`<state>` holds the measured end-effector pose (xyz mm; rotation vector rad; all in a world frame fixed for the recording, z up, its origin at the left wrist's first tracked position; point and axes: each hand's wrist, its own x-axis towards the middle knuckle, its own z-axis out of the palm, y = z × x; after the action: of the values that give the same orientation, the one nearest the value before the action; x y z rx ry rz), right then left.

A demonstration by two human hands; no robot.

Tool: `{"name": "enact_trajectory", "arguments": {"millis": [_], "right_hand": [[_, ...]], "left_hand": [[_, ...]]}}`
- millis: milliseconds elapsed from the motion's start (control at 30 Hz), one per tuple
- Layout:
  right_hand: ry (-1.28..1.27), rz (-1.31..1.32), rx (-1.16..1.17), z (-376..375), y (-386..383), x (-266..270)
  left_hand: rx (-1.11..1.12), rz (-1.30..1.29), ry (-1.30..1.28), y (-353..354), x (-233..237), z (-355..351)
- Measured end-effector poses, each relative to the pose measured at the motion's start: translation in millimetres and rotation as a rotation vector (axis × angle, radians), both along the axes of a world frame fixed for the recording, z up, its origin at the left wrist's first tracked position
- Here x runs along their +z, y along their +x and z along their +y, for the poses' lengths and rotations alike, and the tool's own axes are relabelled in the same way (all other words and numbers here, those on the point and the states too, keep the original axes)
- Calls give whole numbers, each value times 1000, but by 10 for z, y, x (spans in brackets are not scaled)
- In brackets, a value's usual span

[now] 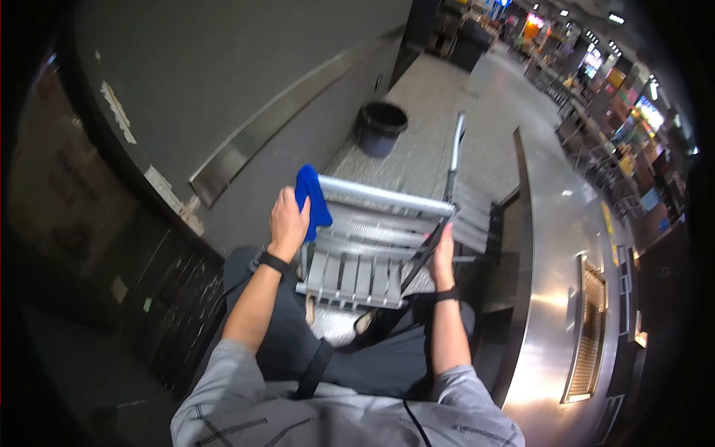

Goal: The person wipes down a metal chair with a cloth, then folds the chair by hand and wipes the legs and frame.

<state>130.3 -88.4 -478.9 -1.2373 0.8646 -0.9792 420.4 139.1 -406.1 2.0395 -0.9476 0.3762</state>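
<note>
A blue cloth (316, 203) is in my left hand (286, 223), whose fingers press it against the left end of a metal chair's top rail. The slatted metal chair (356, 277) stands in front of my legs, with its silver bar across the top and grey slats below. My right hand (445, 249) is closed around the dark upright part of the frame at the chair's right side. Part of that grip is hidden behind the hand.
A second slatted chair (474, 216) stands just beyond on the right. Farther ahead, a black bucket (382, 132) sits on the floor by the grey wall (246, 82). A stainless steel counter (547, 298) runs along my right side. Tables and chairs fill the far right.
</note>
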Motion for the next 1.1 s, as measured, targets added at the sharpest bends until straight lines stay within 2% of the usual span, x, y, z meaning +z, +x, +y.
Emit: {"name": "enact_trajectory", "arguments": {"millis": [100,200,333,367,433,500,567,633,700,767,800,833,900,1000,1033,1067,1100], "right_hand": [[-30,72,-9,-28,-29,-70],[-28,33,17,74,-18,110],[-181,3,4,83,-13,86],[-118,-12,58,145,-32,179],[-121,14,19,-15,-45,-134],[-81,-112,92,38,-44,-21],[-55,-236,82,82,0,14],[-53,-275,97,117,29,141],[2,-399,86,139,56,244],[110,-508,79,165,22,372],[234,-577,129,144,-40,337],[360,-647,177,128,-93,299],[350,-599,73,138,-69,295],[167,-353,-18,82,-15,162],[91,-342,-18,97,-3,161],[112,-367,-31,109,7,167],[128,-390,-43,105,10,175]], "left_hand": [[52,-28,66,-19,83,98],[-10,142,-136,-113,189,221],[-267,342,-473,-582,529,164],[-301,391,-564,-667,551,122],[-455,412,-666,-944,830,-17],[-549,405,-429,-1101,925,-195],[-694,702,-224,-1291,986,-462],[-697,450,-42,-1390,683,-856],[-778,349,88,-1583,440,-1157],[-1010,547,163,-1743,387,-1355],[-1067,630,149,-1820,351,-1438],[-1051,525,85,-1869,318,-1498],[-1063,378,29,-1833,314,-1589],[-1059,55,-42,-1659,423,-1621],[-1080,-30,-73,-1572,487,-1620],[-1019,-13,-90,-1539,543,-1611],[-940,-109,-175,-1506,605,-1618]]}}
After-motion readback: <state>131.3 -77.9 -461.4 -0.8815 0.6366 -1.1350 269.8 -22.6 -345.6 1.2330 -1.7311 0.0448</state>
